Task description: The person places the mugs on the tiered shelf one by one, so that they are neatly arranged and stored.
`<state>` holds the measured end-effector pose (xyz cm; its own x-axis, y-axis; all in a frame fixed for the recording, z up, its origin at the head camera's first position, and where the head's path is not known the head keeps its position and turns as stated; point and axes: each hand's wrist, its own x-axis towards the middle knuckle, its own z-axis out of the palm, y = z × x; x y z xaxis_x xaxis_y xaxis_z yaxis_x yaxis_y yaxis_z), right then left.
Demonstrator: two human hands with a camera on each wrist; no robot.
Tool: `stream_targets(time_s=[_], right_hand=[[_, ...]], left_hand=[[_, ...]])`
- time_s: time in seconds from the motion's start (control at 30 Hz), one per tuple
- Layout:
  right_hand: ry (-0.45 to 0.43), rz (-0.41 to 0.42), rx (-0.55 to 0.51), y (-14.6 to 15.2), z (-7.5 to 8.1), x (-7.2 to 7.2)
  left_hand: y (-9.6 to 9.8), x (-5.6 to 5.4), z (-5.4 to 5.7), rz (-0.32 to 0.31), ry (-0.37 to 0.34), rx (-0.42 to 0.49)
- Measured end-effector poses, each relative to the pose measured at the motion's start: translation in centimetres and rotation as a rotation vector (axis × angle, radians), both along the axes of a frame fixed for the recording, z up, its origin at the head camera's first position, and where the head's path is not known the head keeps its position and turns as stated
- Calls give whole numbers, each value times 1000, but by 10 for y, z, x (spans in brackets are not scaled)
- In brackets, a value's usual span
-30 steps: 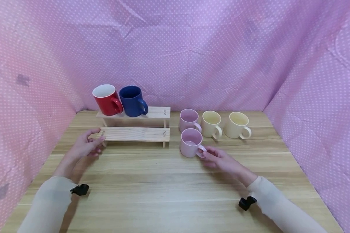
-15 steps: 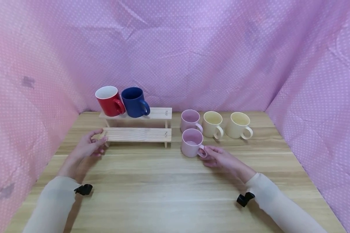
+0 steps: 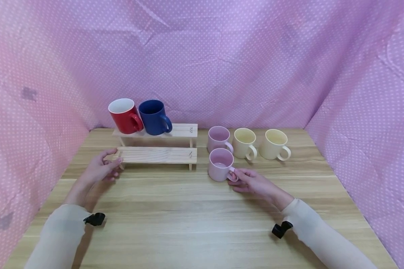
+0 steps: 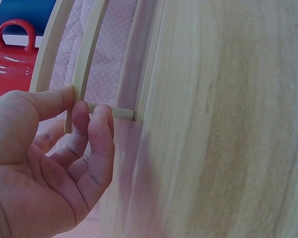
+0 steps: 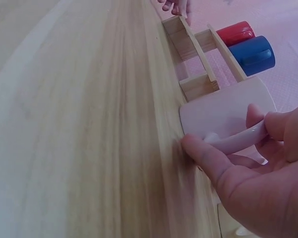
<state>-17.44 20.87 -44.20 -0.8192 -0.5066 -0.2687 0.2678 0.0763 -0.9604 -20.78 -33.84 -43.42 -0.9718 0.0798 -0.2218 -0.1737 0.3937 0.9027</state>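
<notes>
My left hand [image 3: 101, 168] pinches the left end of the lower wooden shelf [image 3: 158, 155]; in the left wrist view the thumb and fingertips meet around its board [image 4: 87, 59]. With my right hand [image 3: 256, 184] I hold the handle of the front pink mug [image 3: 219, 172], which stands upright on the table to the right of the shelf. The right wrist view has my thumb and fingers around that handle [image 5: 241, 140]. Directly behind this mug is a second pink mug [image 3: 217, 144].
A red mug [image 3: 124, 121] and a blue mug [image 3: 153, 121] sit on the higher wooden shelf [image 3: 181, 130] at the back. Two cream-yellow mugs [image 3: 243, 147] [image 3: 272, 148] stand right of the pink ones. Pink dotted cloth [image 3: 202, 63] encloses the table's back and sides.
My right fingers have closed further around the front pink mug's handle. The left hand keeps its hold on the lower shelf, and the mugs stay in place; the view shifts slightly.
</notes>
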Motion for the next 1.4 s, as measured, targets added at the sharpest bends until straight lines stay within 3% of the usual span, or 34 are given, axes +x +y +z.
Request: stream_targets(time_s=[0.4, 0.83, 1.0, 1.2, 1.4], right_hand=[[-20, -78, -46, -5, -1, 3], [-42, -108, -148, -9, -3, 3], [-80, -127, -204, -12, 10, 1], [31, -71, -186, -18, 34, -8], [68, -63, -200, -30, 64, -20]], left_hand=[[0, 0, 1, -4, 7, -1], [-1, -2, -2, -3, -11, -12], [-1, -1, -1, -5, -10, -12], [-1, 0, 0, -2, -10, -12], [-1, -1, -2, -3, -13, -5]])
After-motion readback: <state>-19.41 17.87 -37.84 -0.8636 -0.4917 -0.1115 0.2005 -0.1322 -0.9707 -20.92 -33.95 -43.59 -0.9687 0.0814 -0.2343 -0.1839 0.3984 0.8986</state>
